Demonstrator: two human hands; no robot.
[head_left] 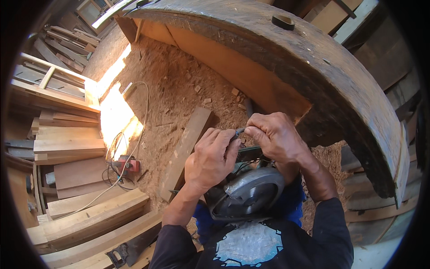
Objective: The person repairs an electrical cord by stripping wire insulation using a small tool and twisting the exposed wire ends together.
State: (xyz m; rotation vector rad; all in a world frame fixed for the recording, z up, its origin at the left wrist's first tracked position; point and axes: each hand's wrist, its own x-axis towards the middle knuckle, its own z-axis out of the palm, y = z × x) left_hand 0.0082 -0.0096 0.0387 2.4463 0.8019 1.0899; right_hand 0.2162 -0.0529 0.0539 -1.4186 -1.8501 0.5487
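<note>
My left hand (208,158) and my right hand (277,137) are close together in front of me, fingers pinched. Between their fingertips is a thin dark grey, cord-like piece (239,131); its exact kind is too small to make out. Both hands grip it, one from each side. Just below them a circular saw (253,190) rests on my lap, its round metal guard facing up. Thin dark wires (244,167) show by the saw's body, under my fingers. My wrists partly hide the saw's far side.
A large worn workbench (322,67) curves across the far side and right, with a dark ring-shaped object (283,22) on top. Sawdust covers the floor around a plank (188,148). Stacked boards (69,141), a red power tool (129,166), a pale cord (144,121) and a handsaw (132,251) lie left.
</note>
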